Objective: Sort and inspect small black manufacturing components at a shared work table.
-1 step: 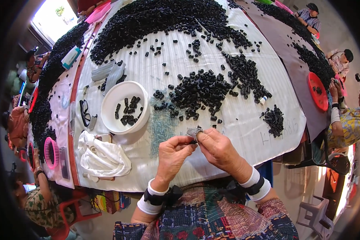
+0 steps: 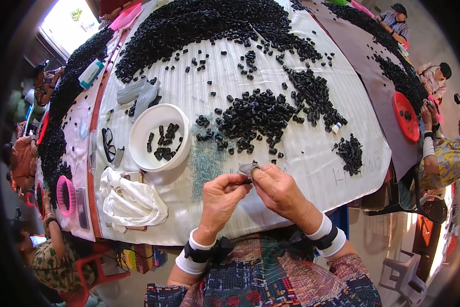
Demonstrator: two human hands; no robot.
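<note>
In front of my body, my left hand (image 2: 223, 198) and my right hand (image 2: 281, 190) meet at their fingertips. The left thumb and forefinger pinch a small black plastic piece (image 2: 248, 181), mostly hidden by the fingers. My right hand is closed against the same spot, with a grey fabric-like piece (image 2: 249, 168) at its fingertips; whether it is worn or held is unclear. Just beyond lies a pile of short black tube-shaped parts (image 2: 258, 115). Blue-green tiny bits (image 2: 204, 171) are scattered to the left. A smaller heap of thin black pieces (image 2: 350, 156) lies to the right.
A white bowl (image 2: 136, 156) with several black parts stands at left, near eyeglasses (image 2: 108, 145), grey cloth (image 2: 145, 97) and white cloth (image 2: 133, 202). A large black heap (image 2: 199, 25) covers the far table. People sit at both sides; a red basin (image 2: 400, 125) is at right.
</note>
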